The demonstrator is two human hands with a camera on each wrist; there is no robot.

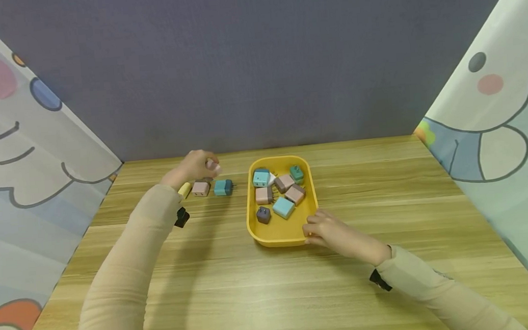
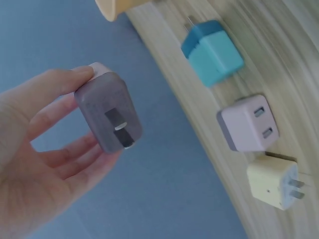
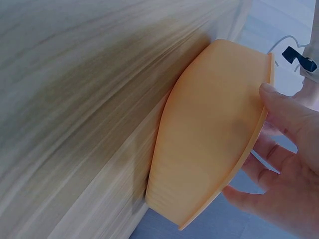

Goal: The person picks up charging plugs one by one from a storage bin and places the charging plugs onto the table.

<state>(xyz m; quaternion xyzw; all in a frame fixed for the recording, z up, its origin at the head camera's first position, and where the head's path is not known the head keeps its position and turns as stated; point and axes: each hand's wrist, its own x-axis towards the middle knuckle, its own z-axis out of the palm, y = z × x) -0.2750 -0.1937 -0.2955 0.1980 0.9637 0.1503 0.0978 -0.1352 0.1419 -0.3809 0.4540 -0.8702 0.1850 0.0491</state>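
Note:
My left hand (image 1: 192, 167) pinches a charger plug (image 2: 110, 113) by its edges above the far left of the table. It has a grey-brown prong face and a pale pink body, and two flat prongs show in the left wrist view. Below lie a blue charger (image 1: 222, 187), a pink charger (image 1: 201, 188) and a yellow charger (image 1: 185, 190) in a row. My right hand (image 1: 335, 234) grips the near right corner of a yellow tray (image 1: 283, 243), its thumb and fingers on the rim. Several chargers lie loose inside, including a light blue one (image 1: 283, 207) and a green one (image 1: 296, 173).
The tray stands mid-table on the wooden tabletop (image 1: 399, 186). Behind the far edge rises a grey-blue panel (image 1: 257, 68). Cartoon-print sheets border the table on the left (image 1: 32, 201) and on the right (image 1: 515, 209).

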